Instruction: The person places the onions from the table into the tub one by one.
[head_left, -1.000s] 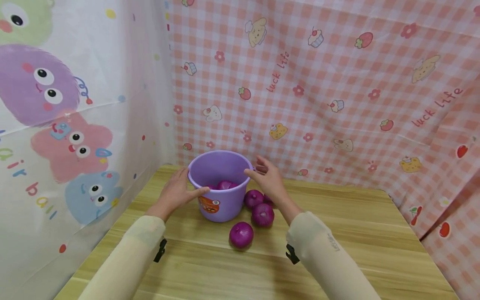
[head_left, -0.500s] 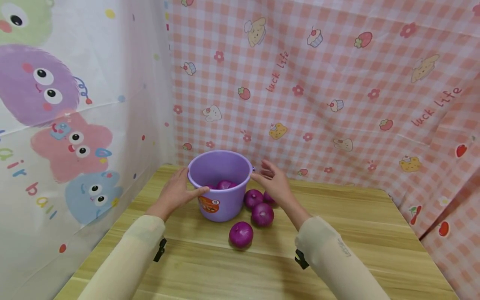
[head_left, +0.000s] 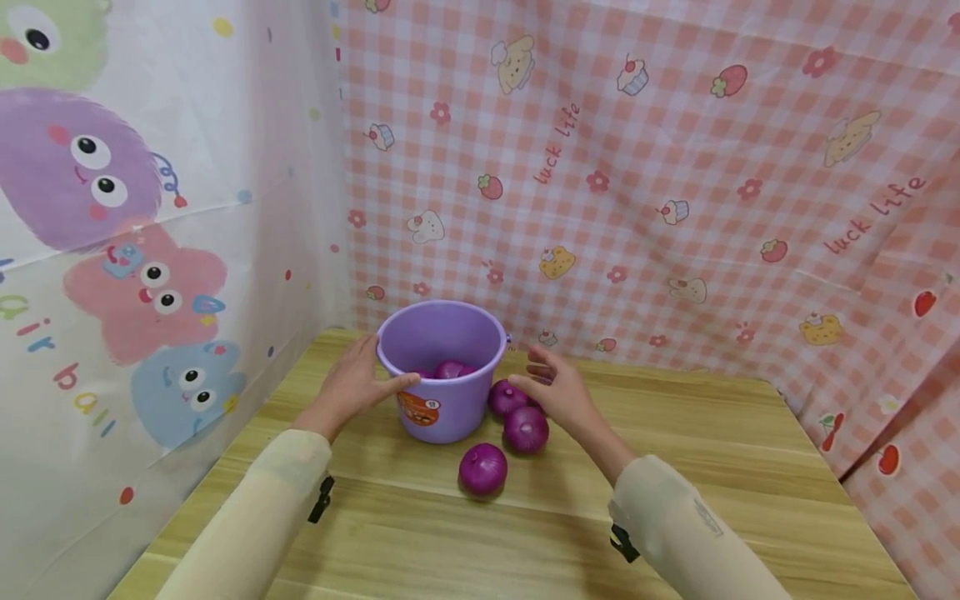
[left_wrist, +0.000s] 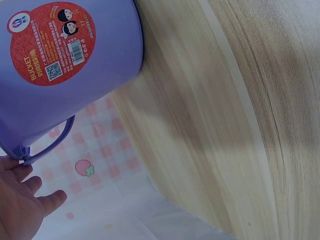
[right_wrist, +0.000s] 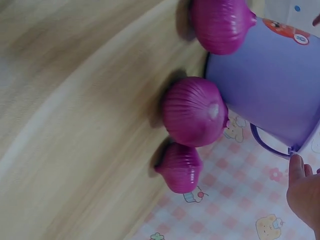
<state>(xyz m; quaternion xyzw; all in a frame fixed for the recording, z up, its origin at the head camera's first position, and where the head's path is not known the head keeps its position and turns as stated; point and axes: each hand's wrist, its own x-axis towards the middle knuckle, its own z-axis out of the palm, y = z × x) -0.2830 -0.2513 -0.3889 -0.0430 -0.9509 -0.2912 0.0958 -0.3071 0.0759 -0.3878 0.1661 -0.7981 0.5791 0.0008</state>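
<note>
Appearing part-done: some onions (head_left: pixel 452 370) in bucket (head_left: pixel 461 410), three-plus on counter (head_left: pixel 712 467). Left hand (head_left: pixel 348 386) loosely extended against bucket; right hand (head_left: pixel 561 397) half-spread, empty.

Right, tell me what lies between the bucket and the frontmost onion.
Bare table lies between bucket and frontmost onion, as the head view shows.

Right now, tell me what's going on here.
A person's left hand rests against the rim of a purple bucket standing on a wooden table. Some purple onions are inside; loose onions sit on the table, beside and in front of it. The right hand, holding nothing, is close to those beside the bucket.
</note>
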